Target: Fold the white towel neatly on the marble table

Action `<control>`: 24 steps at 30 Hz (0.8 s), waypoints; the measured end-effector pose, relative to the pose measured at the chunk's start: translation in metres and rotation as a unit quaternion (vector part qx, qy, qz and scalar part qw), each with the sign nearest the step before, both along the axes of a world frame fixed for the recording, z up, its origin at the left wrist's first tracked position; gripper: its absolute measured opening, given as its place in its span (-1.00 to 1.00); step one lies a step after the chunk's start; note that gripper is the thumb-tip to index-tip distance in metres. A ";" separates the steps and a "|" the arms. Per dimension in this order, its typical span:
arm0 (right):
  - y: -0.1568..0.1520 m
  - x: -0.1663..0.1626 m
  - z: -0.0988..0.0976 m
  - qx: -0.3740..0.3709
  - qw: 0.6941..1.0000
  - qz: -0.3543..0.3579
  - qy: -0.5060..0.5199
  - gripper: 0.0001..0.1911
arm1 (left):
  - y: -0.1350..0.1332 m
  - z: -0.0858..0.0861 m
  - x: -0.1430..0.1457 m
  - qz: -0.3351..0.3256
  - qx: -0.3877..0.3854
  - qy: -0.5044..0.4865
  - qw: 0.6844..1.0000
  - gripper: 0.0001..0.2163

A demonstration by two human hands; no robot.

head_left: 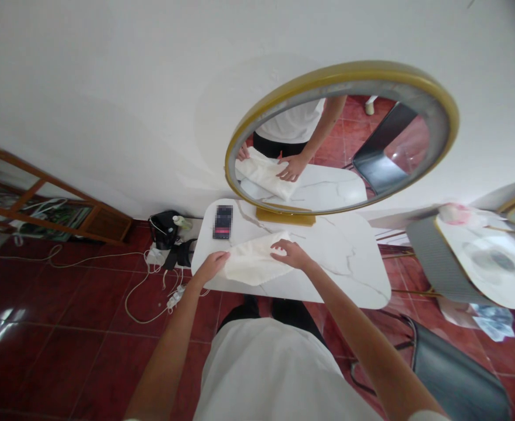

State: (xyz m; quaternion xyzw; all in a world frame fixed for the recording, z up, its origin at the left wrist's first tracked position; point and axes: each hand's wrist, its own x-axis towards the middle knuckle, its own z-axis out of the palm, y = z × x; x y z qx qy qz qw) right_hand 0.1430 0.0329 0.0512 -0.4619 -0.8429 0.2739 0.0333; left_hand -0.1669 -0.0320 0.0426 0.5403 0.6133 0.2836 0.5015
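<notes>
A cream-white folded cloth (254, 260) with a wavy front edge lies on the white marble-patterned table (340, 263). At its left end, my left hand (213, 265) holds the edge between thumb and fingers. My right hand (293, 255) is over the cloth's right part, its fingers bent and apart, and whether the fingertips press on the fabric is hard to see. Behind the cloth, near the table's back left corner, lies a phone (223, 222) with a blurred screen. The round mirror (328, 152) reflects both hands and the cloth.
The mirror's gold base (285, 216) stands at the table's back edge. A black bag (164, 229) and white cables (138, 304) lie on the red tiled floor at left. To the right are a black chair (455, 368) and a second table (472, 251). A wooden frame (33, 193) leans far left.
</notes>
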 end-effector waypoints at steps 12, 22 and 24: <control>-0.030 -0.054 -0.015 0.038 0.987 0.108 -0.113 -0.76 | -0.011 0.007 0.008 0.001 0.044 0.010 0.999 -0.70; 0.003 -0.009 0.007 0.100 0.970 0.099 -0.199 -0.68 | -0.044 -0.007 0.004 -0.096 0.104 0.141 0.980 -0.80; 0.006 -0.005 0.006 0.110 0.968 0.098 -0.204 -0.67 | -0.056 -0.009 0.010 -0.146 0.121 0.202 0.961 -0.74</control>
